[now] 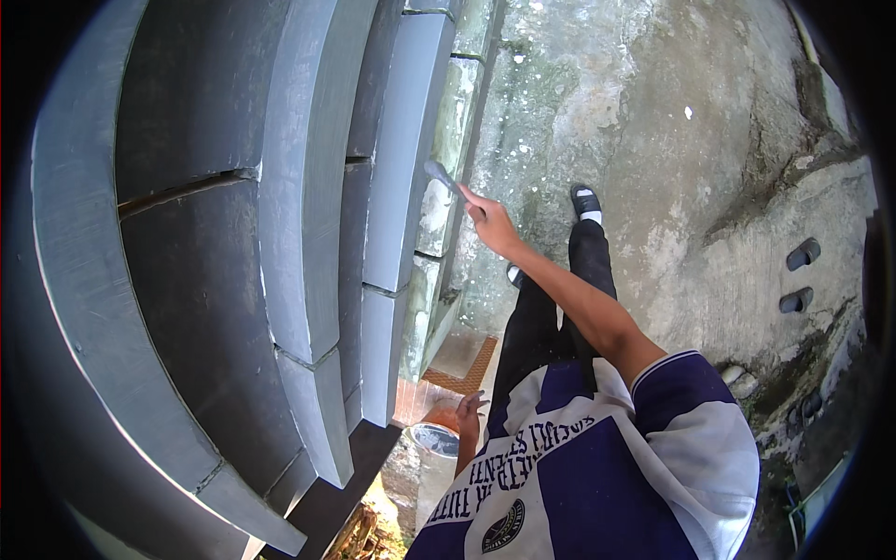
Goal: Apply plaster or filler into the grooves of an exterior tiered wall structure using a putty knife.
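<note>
My right hand (489,222) is closed around the handle of a paintbrush (437,172) with a grey, rounded head. The head lies over the stained, whitish-green lowest ledge (435,217), close beside a smooth grey ledge (401,149); whether it touches either is hard to tell. My left hand (470,407) hangs low by my side, its fingers apart and nothing visible in them. Just below it stands a bucket (435,439) with a pale rim and greyish contents, partly hidden by my forearm.
Stepped grey ledges (303,177) with dark panels between them run along my left. A brown perforated mat (467,371) lies by the ledge's end. Stained concrete floor (644,140) stretches right, with a pair of dark slippers (799,276) and rough, raised concrete beyond.
</note>
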Motion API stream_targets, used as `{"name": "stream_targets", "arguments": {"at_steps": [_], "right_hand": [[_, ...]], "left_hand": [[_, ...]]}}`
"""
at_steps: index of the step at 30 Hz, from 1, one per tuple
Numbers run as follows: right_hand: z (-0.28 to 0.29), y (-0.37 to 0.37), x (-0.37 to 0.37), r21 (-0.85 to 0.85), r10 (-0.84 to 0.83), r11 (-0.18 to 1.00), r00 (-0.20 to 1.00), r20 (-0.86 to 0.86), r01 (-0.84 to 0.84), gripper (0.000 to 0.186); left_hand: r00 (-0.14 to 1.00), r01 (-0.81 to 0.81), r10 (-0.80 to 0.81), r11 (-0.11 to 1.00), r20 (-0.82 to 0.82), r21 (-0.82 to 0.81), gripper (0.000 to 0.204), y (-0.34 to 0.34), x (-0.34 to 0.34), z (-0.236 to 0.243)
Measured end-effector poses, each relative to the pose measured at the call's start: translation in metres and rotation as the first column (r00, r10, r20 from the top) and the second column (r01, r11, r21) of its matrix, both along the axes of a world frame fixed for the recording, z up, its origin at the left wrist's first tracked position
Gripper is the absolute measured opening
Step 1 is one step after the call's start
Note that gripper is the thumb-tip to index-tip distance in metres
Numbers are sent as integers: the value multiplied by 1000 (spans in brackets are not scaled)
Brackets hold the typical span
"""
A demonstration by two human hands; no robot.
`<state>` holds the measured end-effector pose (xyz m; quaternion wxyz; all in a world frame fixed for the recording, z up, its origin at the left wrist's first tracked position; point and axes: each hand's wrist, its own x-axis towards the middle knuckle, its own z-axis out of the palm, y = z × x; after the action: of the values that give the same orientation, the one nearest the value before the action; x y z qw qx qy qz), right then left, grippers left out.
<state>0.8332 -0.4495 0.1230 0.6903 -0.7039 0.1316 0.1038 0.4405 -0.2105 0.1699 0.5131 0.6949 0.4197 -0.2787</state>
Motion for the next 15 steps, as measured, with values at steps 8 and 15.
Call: {"name": "stream_targets", "arguments": {"at_steps": [8,15], "right_hand": [[12,61,0,-6,-144,989,977,157,147,44],[3,51,-54,-28,61,998,995,77,-59,38]], "left_hand": [[994,60,-59,998,91,-6,26,68,-49,-19],[926,373,-372,928,-61,0,28,136,-58,-39]]}}
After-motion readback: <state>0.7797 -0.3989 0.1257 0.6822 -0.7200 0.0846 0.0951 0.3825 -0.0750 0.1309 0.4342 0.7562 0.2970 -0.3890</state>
